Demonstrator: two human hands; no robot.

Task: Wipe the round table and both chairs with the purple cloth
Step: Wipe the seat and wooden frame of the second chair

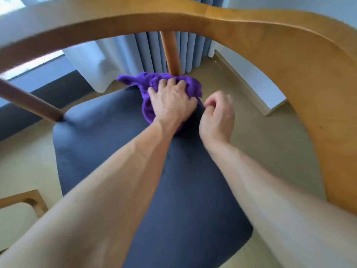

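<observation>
The left hand [172, 101] is pressing the bunched purple cloth [154, 82] onto the chair seat [108, 144], right at the rear post's [171, 53] foot; the right hand [217, 113] is hovering loosely curled, empty, beside it.

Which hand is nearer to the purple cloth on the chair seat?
Left. The left hand presses flat on the purple cloth. The right hand is loosely curled beside it, apparently not touching it.

Crumpled purple cloth [148, 82] on chair seat [108, 151].
</observation>
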